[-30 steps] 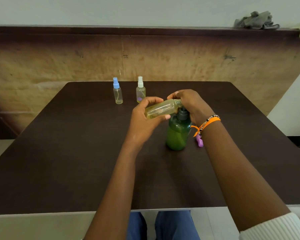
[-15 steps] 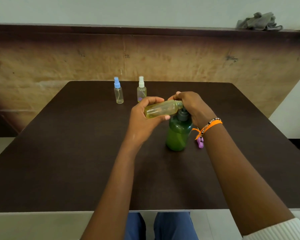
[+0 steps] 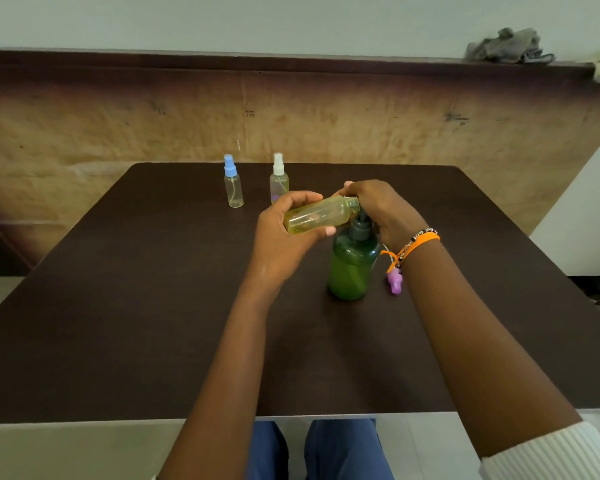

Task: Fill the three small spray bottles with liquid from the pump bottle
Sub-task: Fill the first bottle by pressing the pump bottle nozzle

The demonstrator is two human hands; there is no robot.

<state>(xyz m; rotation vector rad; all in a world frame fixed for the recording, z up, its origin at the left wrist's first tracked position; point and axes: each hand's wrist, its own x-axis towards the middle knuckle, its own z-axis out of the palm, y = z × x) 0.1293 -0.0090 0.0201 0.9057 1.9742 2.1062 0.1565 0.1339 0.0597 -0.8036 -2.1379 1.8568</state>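
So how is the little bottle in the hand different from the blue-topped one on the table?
The held bottle lies nearly sideways in the left hand; the blue-topped bottle stands upright on the table. The held bottle's neck is open, the other wears its sprayer. The held bottle looks yellow, the other almost colourless. Both are small and see-through.

Your right hand point(image 3: 378, 209) covers the pump head of the green pump bottle point(image 3: 352, 265), so you cannot see the nozzle tip or whether it sits inside the open neck of the uncapped spray bottle point(image 3: 317, 216). Your left hand point(image 3: 288, 233) hides that bottle's base and lower side. Its fingers also cover the bottom of the white-capped spray bottle point(image 3: 278, 181) behind them. The purple spray cap point(image 3: 394, 282) is half hidden behind your right wrist. Both forearms are cut off by the lower edge.
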